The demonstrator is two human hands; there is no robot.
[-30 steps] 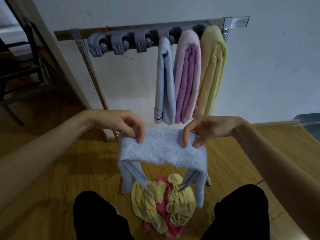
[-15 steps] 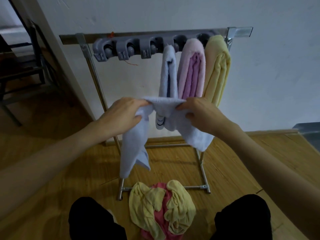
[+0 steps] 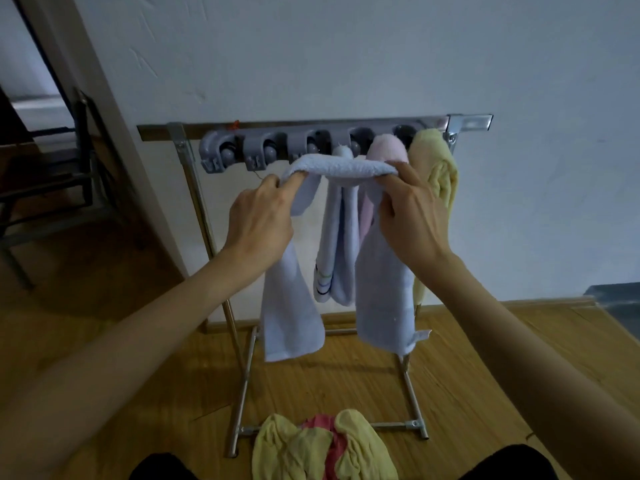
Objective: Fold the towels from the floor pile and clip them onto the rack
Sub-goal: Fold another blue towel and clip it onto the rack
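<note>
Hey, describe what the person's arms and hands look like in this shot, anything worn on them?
Both forearms are bare up to the frame's edge, with no sleeves in view. The left hand and right hand wear no gloves, and no rings, watch or bracelet show on the visible sides. No markings show.

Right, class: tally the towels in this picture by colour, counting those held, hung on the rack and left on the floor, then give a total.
Light blue: 2, one held, one hung
Pink: 1, hung
Yellow: 3, one hung, two on the floor
Red-pink: 1, on the floor
Total: 7
</note>
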